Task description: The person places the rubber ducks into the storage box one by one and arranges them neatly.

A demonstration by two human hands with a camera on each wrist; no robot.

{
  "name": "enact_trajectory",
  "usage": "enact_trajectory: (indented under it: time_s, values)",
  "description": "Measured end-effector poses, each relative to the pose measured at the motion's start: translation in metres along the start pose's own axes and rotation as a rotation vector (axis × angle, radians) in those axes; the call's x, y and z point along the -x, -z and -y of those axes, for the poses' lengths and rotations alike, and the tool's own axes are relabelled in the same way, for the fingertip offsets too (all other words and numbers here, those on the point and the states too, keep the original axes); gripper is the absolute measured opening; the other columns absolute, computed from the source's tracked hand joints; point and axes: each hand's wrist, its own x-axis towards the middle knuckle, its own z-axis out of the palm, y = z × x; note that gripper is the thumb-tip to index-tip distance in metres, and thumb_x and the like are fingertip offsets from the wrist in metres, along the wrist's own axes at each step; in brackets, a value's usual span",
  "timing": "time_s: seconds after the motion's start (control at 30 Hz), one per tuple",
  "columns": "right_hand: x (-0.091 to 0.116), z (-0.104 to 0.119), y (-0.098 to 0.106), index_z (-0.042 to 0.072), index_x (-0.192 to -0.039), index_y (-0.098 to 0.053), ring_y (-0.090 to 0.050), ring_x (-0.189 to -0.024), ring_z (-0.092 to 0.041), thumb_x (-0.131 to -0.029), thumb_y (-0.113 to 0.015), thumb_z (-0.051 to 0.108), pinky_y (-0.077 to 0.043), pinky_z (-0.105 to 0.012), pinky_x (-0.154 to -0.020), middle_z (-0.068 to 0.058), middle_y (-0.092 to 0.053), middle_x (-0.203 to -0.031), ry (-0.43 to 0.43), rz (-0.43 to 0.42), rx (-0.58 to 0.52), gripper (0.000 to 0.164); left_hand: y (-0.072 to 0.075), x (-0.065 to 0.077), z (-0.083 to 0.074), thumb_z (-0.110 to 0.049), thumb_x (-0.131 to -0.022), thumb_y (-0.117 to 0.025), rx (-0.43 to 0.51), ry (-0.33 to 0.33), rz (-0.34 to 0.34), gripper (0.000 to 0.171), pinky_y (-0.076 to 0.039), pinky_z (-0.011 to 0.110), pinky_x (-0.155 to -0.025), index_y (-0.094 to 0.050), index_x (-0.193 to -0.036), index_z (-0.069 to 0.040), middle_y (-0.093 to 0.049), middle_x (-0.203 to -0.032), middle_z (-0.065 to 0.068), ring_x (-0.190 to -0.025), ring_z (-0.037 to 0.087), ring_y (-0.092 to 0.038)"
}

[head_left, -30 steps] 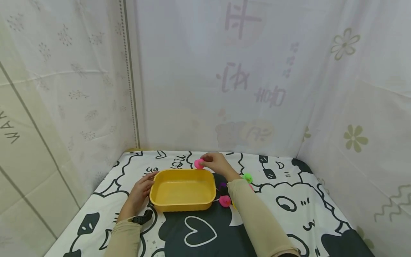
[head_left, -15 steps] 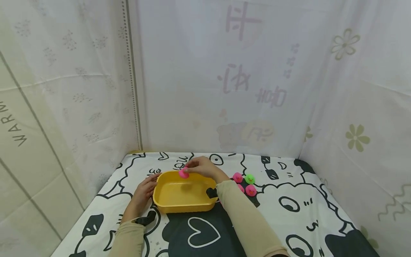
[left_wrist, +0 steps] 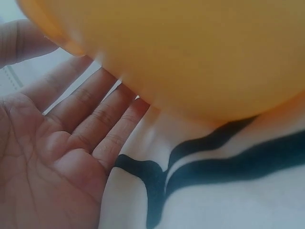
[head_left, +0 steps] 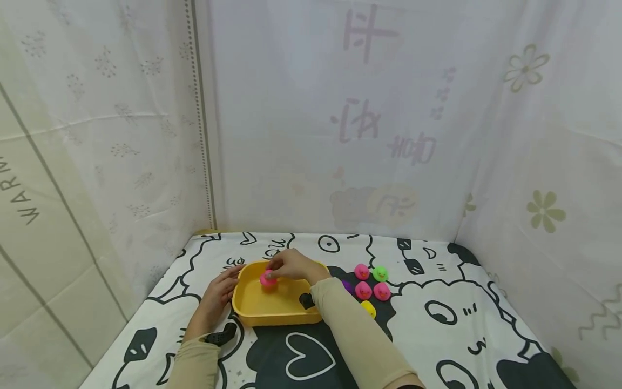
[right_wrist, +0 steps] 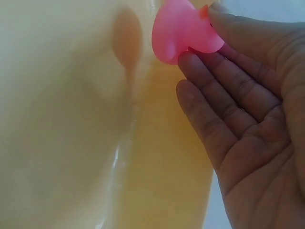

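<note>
Between the thumb and fingertips of my right hand is a small pink rubber duck, held over the inside of a yellow plastic basin. In the right wrist view the pinched duck shows its orange beak beside the thumb, and its shadow falls on the basin. My left hand lies along the basin's left side. Seen from the left wrist, the fairly straight fingers touch the basin's outer wall.
Right of the basin sits a cluster of ducks: several pink ones, a green one, a yellow one and a partly hidden purple one. A black-and-white patterned cloth covers the table, with pale curtains around it.
My right hand has carried the pink duck leftward from beyond the basin's far rim, then down into the space over the basin. The left hand stays at the basin's side.
</note>
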Motion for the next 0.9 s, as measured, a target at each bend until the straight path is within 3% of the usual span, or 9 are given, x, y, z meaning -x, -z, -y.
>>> enact_trajectory:
  time_s: [0.17, 0.43, 0.67, 0.9]
  values:
    - [0.0, 0.0, -0.003, 0.015, -0.112, -0.075, -0.061, -0.089, -0.005, -0.089, -0.077, 0.031, -0.053, -0.02, -0.085, 0.01, -0.07, -0.099, -0.022, -0.002, 0.027, 0.028, -0.001, -0.001, 0.0, -0.02, -0.1, -0.049, -0.007, -0.011, 0.011, 0.054, -0.05, 0.024, -0.097, -0.041, -0.153, -0.014, -0.038, -0.157, 0.011, -0.135, 0.031, -0.048]
    - [-0.005, 0.001, -0.01, 0.016, -0.115, -0.074, -0.061, -0.092, -0.005, -0.091, -0.075, 0.03, -0.052, -0.019, -0.087, 0.009, -0.07, -0.103, -0.008, 0.032, 0.059, 0.028, 0.002, -0.003, 0.001, -0.021, -0.1, -0.049, 0.006, 0.001, 0.015, 0.054, -0.05, 0.022, -0.095, -0.042, -0.153, -0.015, -0.038, -0.157, 0.01, -0.131, 0.023, -0.052]
    - [-0.006, 0.002, -0.014, 0.016, -0.114, -0.074, -0.06, -0.089, -0.006, -0.09, -0.076, 0.028, -0.052, -0.021, -0.085, 0.009, -0.069, -0.099, -0.029, 0.066, 0.064, 0.027, 0.001, -0.002, 0.003, -0.02, -0.099, -0.05, 0.005, 0.008, 0.028, 0.054, -0.05, 0.024, -0.097, -0.042, -0.153, -0.015, -0.038, -0.157, 0.011, -0.134, 0.03, -0.048]
    - [-0.009, 0.009, -0.019, 0.016, -0.112, -0.074, -0.059, -0.09, -0.005, -0.089, -0.077, 0.028, -0.05, -0.019, -0.088, 0.01, -0.069, -0.101, -0.013, 0.088, 0.119, 0.026, 0.001, -0.001, 0.002, -0.021, -0.099, -0.052, 0.006, 0.008, 0.01, 0.055, -0.05, 0.022, -0.096, -0.043, -0.153, -0.014, -0.04, -0.156, 0.011, -0.13, 0.028, -0.051]
